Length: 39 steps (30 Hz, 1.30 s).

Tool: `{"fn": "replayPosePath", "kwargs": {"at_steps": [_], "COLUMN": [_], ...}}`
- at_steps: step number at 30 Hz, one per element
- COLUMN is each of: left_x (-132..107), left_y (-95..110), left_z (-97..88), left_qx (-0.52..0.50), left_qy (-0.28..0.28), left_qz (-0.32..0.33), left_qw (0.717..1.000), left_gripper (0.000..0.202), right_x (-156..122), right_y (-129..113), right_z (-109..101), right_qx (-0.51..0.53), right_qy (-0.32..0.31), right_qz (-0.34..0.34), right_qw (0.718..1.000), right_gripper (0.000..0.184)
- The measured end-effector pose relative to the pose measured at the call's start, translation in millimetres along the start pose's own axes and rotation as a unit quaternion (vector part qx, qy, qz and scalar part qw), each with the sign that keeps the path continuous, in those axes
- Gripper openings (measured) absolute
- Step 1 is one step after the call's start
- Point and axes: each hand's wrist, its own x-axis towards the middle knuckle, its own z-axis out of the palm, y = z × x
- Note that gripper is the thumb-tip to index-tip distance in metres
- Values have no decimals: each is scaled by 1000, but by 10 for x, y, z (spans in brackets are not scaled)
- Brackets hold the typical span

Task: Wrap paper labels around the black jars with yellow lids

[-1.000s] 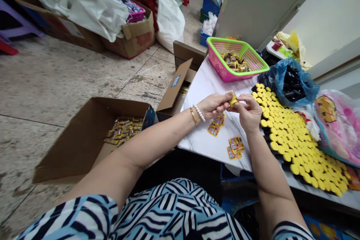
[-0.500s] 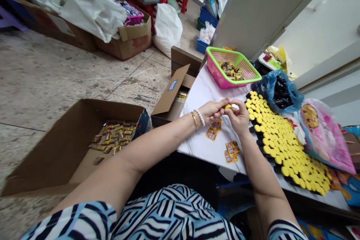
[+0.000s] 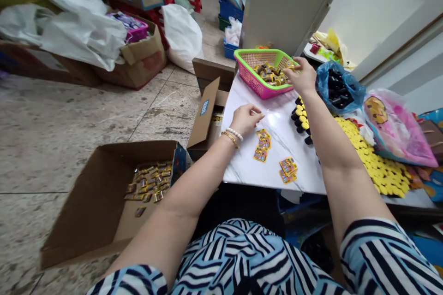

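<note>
While your two hands are well apart, your right hand point(image 3: 302, 77) reaches over the rim of the pink and green plastic basket point(image 3: 254, 84), which stands at the far edge of the white marble worktop point(image 3: 277, 124). Its fingers point(image 3: 290, 67) are at the gold wrapped pieces point(image 3: 269, 73) lying inside the basket, but I cannot tell if they have closed on one. Your left hand point(image 3: 246, 119) is loosely curled above the worktop and seems to hold nothing, near the printed orange-yellow labels point(image 3: 262, 146) in the middle of it. Along the right edge stand black tubes with yellow caps point(image 3: 301, 120). More wrapped pieces point(image 3: 148, 182) lie in a cardboard box point(image 3: 86, 193) on the floor, left of the worktop. The step in hand seems to be taking one piece from the basket, so the next move calls for a firm pinch with your right fingers and a careful lift over the rim.
</note>
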Motion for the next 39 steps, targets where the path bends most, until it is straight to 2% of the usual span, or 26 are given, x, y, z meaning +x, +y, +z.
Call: {"fn": "replayPosePath", "kwargs": {"at_steps": [2, 4, 7, 9, 12, 15, 18, 20, 22, 24, 27, 29, 32, 34, 37, 39], "left_x": [-17, -43, -68, -67, -53, -46, -52, -64, -88, -126, -188, -213, -218, -212, -212, -217], "left_y": [-54, -89, -107, -107, -103, -92, -60, -27, 12, 53, 104, 122, 127, 128, 132, 130], "left_z": [25, 65, 130, 163, 183, 174, 156, 150, 155, 173, 213, 240, 267, 278, 296, 310], "left_qx": [150, 247, 315, 334, 343, 340, 297, 233, 143, 50, -61, -118, -171, -178, -180, -184], "left_qy": [-11, -45, -79, -75, -67, -60, -45, -15, 3, -47, -164, -182, -153, -133, -124, -135], "left_qz": [69, 104, 126, 137, 138, 128, 117, 112, 98, 61, -13, -43, -62, -63, -49, -46], "left_qw": [986, 962, 937, 930, 927, 930, 947, 966, 985, 996, 985, 975, 971, 973, 975, 972], "left_gripper": [9, 10, 15, 15, 9, 6, 8, 17, 30, 41, 46, 43, 38, 36, 36, 40], "right_x": [-89, -357, -945, -1349, -1838, -2117, -2206, -2191, -2140, -2079, -2024, -2026, -2055, -2066, -2053, -2030], "right_y": [-56, -176, -378, -484, -582, -612, -564, -498, -435, -407, -445, -487, -500, -470, -432, -449], "right_z": [-49, -167, -396, -469, -350, -90, 60, 57, 0, -70, -126, -113, -67, -59, -106, -160], "right_qx": [3, 18, 45, 82, 152, 155, 159, 186, 204, 205, 207, 228, 303, 362, 404, 412], "right_qy": [28, 32, -11, -78, -185, -217, -200, -174, -122, -67, -28, -26, -13, -7, -71, -125], "right_qz": [11, 11, 31, 64, 85, 73, 60, 58, 66, 71, 67, 78, 146, 232, 343, 360], "right_qw": [1000, 999, 998, 992, 967, 961, 965, 965, 969, 974, 976, 970, 942, 903, 845, 828], "right_gripper": [43, 43, 33, 25, 16, 11, 3, 4, 3, 5, 7, 10, 28, 44, 47, 47]}}
